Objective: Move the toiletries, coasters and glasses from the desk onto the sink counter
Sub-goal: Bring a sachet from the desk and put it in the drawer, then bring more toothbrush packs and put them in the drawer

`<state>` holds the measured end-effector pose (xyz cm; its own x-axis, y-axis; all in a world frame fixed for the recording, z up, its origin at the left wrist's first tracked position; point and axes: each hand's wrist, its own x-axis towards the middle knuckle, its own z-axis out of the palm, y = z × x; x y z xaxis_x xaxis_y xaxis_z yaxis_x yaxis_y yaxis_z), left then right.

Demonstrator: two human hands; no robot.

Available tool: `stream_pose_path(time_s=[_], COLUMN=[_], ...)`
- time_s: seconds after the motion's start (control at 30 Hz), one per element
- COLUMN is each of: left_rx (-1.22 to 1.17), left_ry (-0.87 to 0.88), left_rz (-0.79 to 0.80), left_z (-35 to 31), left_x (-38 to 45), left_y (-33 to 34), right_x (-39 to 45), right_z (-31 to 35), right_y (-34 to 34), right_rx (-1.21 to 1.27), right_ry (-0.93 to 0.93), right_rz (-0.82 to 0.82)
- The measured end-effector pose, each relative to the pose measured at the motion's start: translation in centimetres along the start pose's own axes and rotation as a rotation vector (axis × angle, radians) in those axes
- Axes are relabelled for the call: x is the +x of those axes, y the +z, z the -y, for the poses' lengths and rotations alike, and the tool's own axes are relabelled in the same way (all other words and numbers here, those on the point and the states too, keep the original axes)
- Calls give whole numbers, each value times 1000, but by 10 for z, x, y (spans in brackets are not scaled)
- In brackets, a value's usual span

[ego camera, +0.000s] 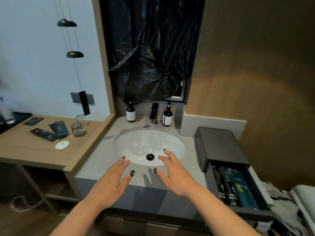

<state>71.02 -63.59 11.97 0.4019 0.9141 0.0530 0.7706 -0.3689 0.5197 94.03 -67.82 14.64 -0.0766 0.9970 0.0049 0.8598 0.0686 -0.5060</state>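
At the far left a black tray [18,117] sits at the back edge of the light wooden desk [34,150]. Ahead of it lie several dark flat toiletry sachets [49,132] — one apart near the tray, the rest overlapping in a loose cluster mid-desk. A round white coaster [62,144] lies alone just in front of the cluster, with bare wood between it and the desk's front edge. Right of the sachets stand two clear glasses [78,129], one behind the other, near the desk's right edge where it meets the grey stone sink counter [95,159].

The counter surrounds an oval white basin [148,147]; a strip of bare grey surface runs along the basin's left side. At the back edge stand two dark pump bottles with white labels [130,113], one either side of a dark tap [154,113].

The left hand [114,181] and right hand [172,174] hover over the counter's front edge, palms down, fingers spread and relaxed, holding nothing — fingertips reaching over the basin rim.

At the right a dark grey box [219,147] sits on the counter, its drawer [238,188] pulled out towards the front edge, holding teal and black packets.
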Motion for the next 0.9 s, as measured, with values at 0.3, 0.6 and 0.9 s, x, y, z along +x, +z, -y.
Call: stream_pose_path(time_s=[0.3,0.6,0.9], left_rx=[20,3,-7], left_ry=[-71,-172,-308], left_rz=[-13,-63,-58], left_z=[101,164,218], left_x=[-33,-60,-58], left_y=[-71,-108,-136], right_x=[47,91,154], right_z=[109,174,212], right_y=[75,120,149], right_rx=[36,3,-75], right_ry=[-53,-119,-211], right_rz=[30,125,230])
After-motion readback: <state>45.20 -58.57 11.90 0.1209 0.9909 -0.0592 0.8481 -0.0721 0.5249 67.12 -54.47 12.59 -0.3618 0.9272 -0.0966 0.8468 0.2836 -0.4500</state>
